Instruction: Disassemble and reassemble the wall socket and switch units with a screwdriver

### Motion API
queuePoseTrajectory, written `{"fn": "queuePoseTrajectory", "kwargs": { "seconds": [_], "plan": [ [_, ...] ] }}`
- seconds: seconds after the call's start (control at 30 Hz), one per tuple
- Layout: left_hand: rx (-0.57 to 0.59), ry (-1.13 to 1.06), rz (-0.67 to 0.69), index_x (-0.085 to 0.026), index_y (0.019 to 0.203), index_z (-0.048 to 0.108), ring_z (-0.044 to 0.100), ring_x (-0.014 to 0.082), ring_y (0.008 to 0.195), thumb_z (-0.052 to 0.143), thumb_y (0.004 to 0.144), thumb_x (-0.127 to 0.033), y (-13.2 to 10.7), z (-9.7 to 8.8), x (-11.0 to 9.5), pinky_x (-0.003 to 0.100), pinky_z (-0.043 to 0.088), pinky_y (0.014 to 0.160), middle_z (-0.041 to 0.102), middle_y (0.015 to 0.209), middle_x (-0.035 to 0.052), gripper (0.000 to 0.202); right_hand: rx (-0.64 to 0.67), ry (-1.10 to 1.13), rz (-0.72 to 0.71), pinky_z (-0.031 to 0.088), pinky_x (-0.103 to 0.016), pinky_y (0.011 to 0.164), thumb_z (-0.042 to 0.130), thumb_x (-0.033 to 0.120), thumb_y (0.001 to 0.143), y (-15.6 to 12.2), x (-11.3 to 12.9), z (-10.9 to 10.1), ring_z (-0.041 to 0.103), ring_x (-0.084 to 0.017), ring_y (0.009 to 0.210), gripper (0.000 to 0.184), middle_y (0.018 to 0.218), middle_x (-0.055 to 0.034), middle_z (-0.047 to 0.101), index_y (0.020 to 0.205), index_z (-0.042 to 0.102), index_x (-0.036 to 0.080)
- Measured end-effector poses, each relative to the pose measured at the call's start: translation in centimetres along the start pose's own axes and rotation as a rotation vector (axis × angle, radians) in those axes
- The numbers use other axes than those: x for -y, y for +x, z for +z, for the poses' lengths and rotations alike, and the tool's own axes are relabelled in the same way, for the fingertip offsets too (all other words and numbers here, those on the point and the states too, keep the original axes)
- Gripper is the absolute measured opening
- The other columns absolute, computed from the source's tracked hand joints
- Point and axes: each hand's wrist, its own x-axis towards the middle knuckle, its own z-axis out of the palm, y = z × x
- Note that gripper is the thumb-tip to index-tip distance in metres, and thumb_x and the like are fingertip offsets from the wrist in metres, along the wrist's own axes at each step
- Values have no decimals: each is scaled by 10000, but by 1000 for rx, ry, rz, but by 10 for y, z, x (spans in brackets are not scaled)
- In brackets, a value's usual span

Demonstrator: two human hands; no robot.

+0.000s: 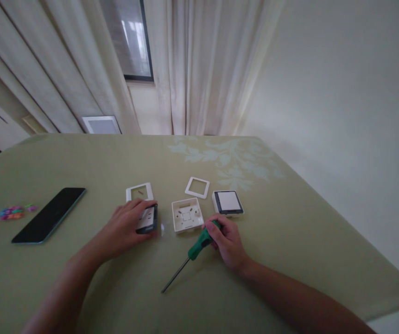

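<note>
Slim-shafted screwdriver (195, 249) beside square plastic box (186, 224)

Bare All the Way Down

The left arm (65, 287) and right arm (289, 292) are bare along every part in view. Each forearm is slim and smooth in outline, fuller toward the elbow and tapering to a narrow wrist (243, 265). The left hand (124, 227) and right hand (230, 239) are bare too, with slender fingers (139, 204) and a round-tipped thumb (216, 232). The fingernails are too blurred to make out.
</note>
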Motion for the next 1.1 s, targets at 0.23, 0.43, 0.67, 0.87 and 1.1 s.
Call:
{"fn": "queuePoseTrajectory", "kwargs": {
  "seconds": [0.23, 0.43, 0.67, 0.87, 1.1],
  "plan": [
    [-346, -332, -437, -241, 1180, 753, 783, 360, 1068, 549, 901, -835, -10, -48, 40, 509, 621, 1014, 835, 1111, 110, 686, -3, 2, -11, 325, -230, 457, 717, 735, 925, 1, -1, 1, 413, -96, 471, 551, 596, 53, 503, 832, 700, 193],
    [-386, -527, -678, -256, 988, 754, 787, 324, 1029, 762, 755, -770, -19, -59, 61, 433, 671, 838, 853, 1010, 35, 564, -6, 8, -21, 304, -223, 432, 722, 721, 931, 1, -2, 1, 419, -92, 464, 536, 602, 47, 516, 844, 711, 192],
    [-499, -234, -664, -193, 1099, 695, 759, 369, 1023, 607, 929, -540, -7, -42, 68, 501, 642, 843, 786, 1041, 80, 397, 0, 16, -18, 303, -226, 434, 729, 710, 932, 1, -1, 1, 407, -92, 467, 531, 599, 51, 495, 832, 697, 189],
    [-590, -86, -404, -177, 1261, 700, 684, 393, 1209, 550, 991, -513, 6, -15, 22, 586, 554, 1072, 736, 1275, 149, 456, 3, 11, -33, 294, -227, 422, 738, 700, 932, 1, -3, 0, 408, -89, 459, 524, 600, 49, 507, 843, 721, 183],
    [-43, -24, 344, -288, 1417, 684, 623, 321, 1394, 662, 1015, -272, 6, 38, -69, 535, 497, 1180, 693, 1522, 85, 403, 13, 6, -44, 281, -235, 426, 720, 699, 945, 2, -3, 0, 391, -88, 449, 523, 586, 56, 493, 820, 703, 191]
  ]
}}
